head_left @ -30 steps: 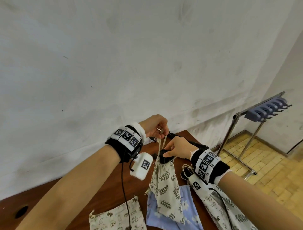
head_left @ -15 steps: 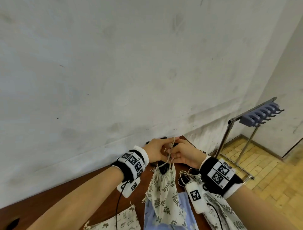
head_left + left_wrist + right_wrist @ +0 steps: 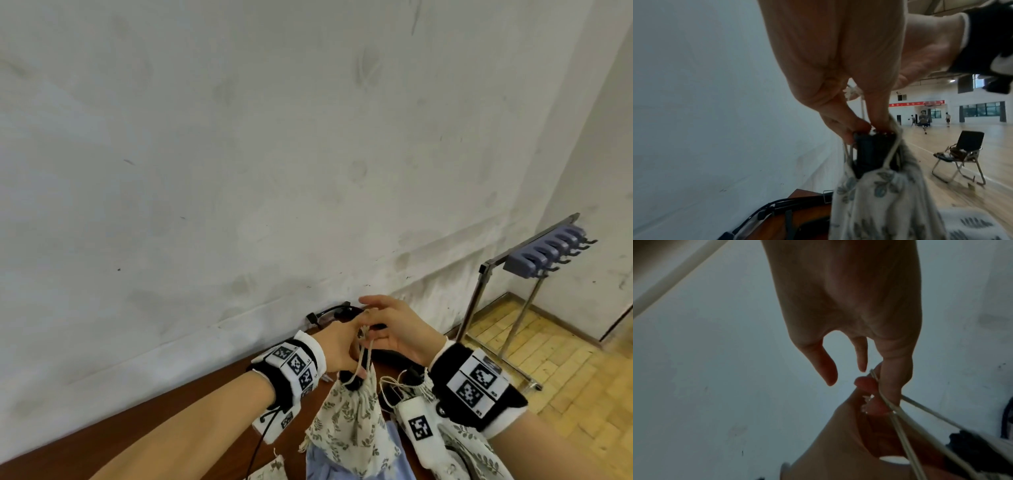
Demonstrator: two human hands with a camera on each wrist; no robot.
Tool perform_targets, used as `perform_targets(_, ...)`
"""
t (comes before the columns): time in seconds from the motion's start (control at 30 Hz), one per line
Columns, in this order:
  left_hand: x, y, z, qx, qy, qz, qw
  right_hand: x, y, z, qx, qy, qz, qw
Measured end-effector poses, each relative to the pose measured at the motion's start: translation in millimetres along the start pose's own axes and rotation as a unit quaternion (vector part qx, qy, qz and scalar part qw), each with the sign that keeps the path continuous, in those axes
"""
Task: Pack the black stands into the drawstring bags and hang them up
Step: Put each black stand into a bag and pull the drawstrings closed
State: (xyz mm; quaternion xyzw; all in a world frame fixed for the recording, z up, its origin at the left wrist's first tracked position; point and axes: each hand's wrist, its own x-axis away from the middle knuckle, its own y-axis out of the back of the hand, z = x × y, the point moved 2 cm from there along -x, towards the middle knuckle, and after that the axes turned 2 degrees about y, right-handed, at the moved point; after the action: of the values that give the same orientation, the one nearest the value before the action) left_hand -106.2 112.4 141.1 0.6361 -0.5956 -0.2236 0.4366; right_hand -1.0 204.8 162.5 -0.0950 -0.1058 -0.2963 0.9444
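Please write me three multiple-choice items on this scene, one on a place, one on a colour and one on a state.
1. Where is the hook rack?
A. on the table
B. on the wooden floor, to the person's right
C. mounted on the wall

2. What print does the held drawstring bag have?
A. red stripes
B. plain black
C. leaves on cream

3. What is the left hand doing?
A. pinching the bag's neck by the black stand
B. lying flat on the table
C. holding a cup

Answers: 1 B, its metal legs stand on the parquet. 2 C, leaf sprigs cover the cloth. 3 A, the left wrist view shows its fingertips pinched at the gathered opening.
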Motion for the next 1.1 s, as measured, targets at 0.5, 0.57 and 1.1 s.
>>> perform_targets(0.5, -28.2, 46.3, -6.2, 0.083, -0.014, -0.036, 0.996, -0.2, 1.0, 7.8, 0.320, 0.123, 0.029, 0.939)
perform_targets(0.57, -28.0, 53.6, 6.9, 0.198, -0.019, -0.040, 0.979, 4.8, 6.6, 12.1, 0.276, 0.114, 0.039, 0.954)
perform_targets(1.1, -67.1, -2.9, -46.8, 0.504, -0.015, 0.066, 0.861, 40.7, 116.9, 52.1, 0.366, 0.127, -0.134, 0.912)
